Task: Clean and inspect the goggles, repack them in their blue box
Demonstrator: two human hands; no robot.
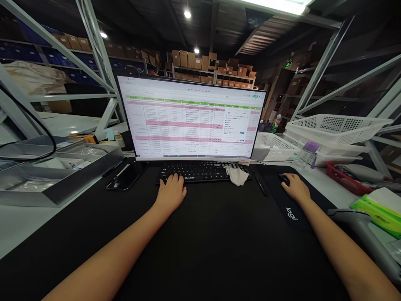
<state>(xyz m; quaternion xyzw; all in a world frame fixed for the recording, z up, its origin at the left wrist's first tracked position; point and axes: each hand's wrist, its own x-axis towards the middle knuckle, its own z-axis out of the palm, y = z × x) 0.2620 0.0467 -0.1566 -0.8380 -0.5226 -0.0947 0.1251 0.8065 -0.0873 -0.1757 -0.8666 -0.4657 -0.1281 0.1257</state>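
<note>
My left hand lies with its fingers stretched over the left end of a black keyboard, holding nothing. On the right, my right hand is wrapped over a black computer mouse, which it mostly covers. The mouse rests on a dark mouse pad. Behind the keyboard stands a monitor showing a spreadsheet with green and pink rows and a small pop-up panel at its right. A crumpled white cloth covers part of the keyboard's right end.
A phone lies left of the keyboard, near grey trays of bagged items. A black pen lies beside the mouse pad. At right are white baskets, a purple-capped bottle, a red tray, a tissue pack and a grey scanner.
</note>
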